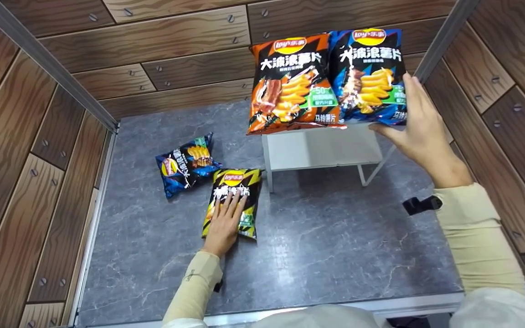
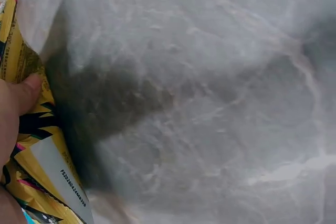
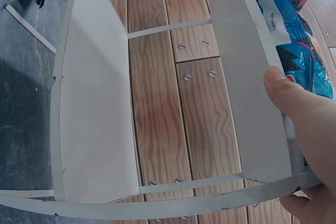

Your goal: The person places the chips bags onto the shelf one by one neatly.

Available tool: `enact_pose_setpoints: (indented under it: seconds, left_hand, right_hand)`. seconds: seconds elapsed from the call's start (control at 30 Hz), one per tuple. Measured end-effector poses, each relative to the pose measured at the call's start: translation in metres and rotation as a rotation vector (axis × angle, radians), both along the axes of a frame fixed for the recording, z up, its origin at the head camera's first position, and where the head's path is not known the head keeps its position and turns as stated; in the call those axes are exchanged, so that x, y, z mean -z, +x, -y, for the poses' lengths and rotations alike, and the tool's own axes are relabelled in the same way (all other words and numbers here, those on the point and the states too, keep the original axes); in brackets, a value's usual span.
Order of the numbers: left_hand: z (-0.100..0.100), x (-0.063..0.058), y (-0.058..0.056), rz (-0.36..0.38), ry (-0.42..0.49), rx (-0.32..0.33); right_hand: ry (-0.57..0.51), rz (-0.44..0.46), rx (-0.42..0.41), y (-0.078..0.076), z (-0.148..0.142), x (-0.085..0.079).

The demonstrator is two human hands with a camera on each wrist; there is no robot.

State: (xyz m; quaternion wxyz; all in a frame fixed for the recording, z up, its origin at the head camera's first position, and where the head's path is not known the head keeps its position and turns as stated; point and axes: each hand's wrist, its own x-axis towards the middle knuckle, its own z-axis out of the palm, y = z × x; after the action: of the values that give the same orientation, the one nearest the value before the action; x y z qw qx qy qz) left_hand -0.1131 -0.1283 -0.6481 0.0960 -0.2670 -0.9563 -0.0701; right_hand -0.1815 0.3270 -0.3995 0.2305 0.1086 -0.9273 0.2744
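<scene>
Yellow-black bag on grey marbled tabletop, wood-patterned walls beyond.

A yellow-and-black striped foil Lay's chip bag lay face up on the grey marbled worktop, its top edge pointing away from the person. A plump blue-and-black foil Lay's chip bag, printed with golden ridged chips, lay face up on the white rack's top, lettering upright.

Bright light glares off the table and chip bags. The left wrist view is soft and shadowed; the right bows straight lines.
</scene>
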Motion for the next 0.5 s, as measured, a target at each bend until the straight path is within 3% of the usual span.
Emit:
enact_pose_setpoints:
  seconds: [0.5]
  left_hand:
    - [0.003, -0.021, -0.008, -0.066, 0.078, 0.017]
  right_hand:
    - [-0.008, -0.017, -0.010, 0.000, 0.001, 0.000]
